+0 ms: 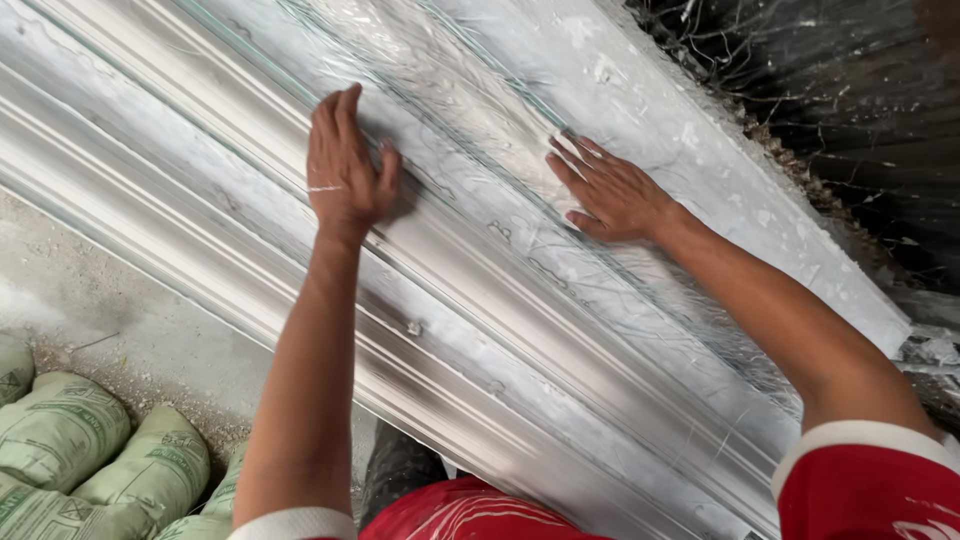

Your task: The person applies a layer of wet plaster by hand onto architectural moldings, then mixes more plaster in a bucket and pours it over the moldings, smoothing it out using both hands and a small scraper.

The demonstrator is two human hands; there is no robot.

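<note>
While both palms press flat on it, the long white moulded cornice length runs diagonally across the view from upper left to lower right, its ridged profile catching light along several parallel grooves. Left hand: laid on the upper middle of the moulding, fingers straight and held together, thumb spread to the side, nothing gripped; a thin white streak crosses the back of the hand. Right hand: resting a little to the right on a rougher, fibre-strewn band of the same piece, fingers splayed open and flat, likewise holding nothing. Both forearms are bare, ending in red sleeves with white cuffs at the lower edge. Grey concrete floor shows below and left of the moulding (dusty, with loose grit). Green woven sacks, stacked, lie in the lower left corner. Dark ground with scattered white fibres fills the upper right corner, well apart from either hand.
</note>
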